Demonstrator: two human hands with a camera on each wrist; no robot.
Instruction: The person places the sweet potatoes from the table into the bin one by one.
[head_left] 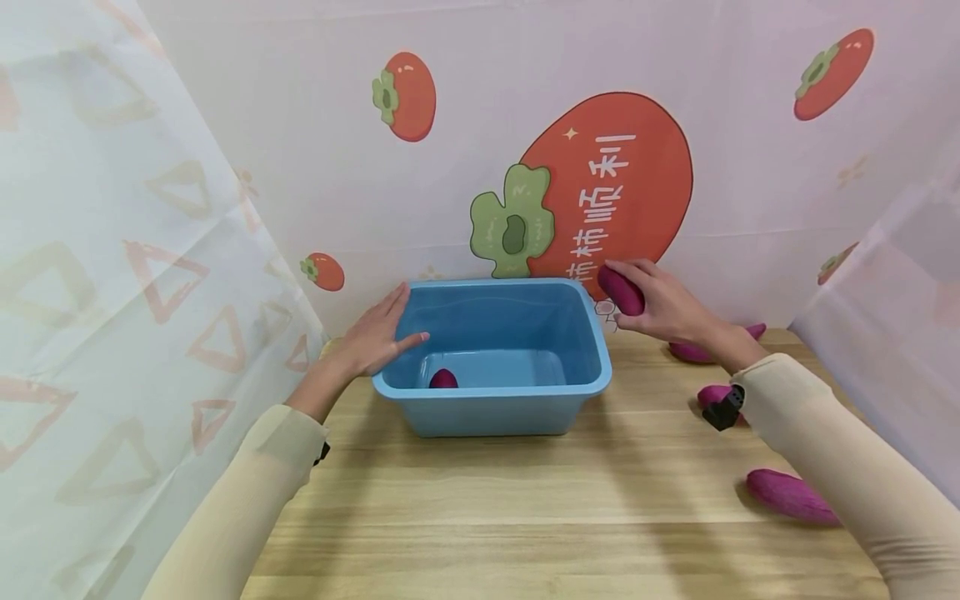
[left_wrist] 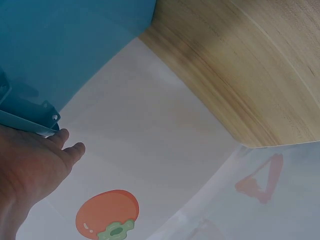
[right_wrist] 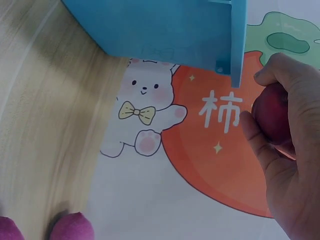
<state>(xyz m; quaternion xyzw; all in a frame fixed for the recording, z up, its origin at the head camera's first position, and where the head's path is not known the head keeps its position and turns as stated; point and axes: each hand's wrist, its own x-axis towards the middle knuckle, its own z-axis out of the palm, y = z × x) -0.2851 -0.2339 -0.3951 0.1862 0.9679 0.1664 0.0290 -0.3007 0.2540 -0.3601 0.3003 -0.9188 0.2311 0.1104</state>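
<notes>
In the head view, the right hand [head_left: 663, 304] gripped a purple vegetable [head_left: 621, 290] beside the blue bin [head_left: 487, 415]; the left hand [head_left: 375, 333] lay straight-fingered against the bin's left rim. The near rim hid part of another purple piece [head_left: 443, 379] inside. The right arm [head_left: 821, 437] partly covered three more pieces [head_left: 789, 497] on the table [head_left: 480, 517]. The left wrist view cropped that hand. In the right wrist view, the fingers hid part of the vegetable.

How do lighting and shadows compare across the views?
Head: bright, left curtain nearly washed out, soft shadows on the table beside the blue bin. Left wrist: dimmer, bin wall shaded. Right wrist: also dimmer, held purple vegetable darkly shaded.
</notes>
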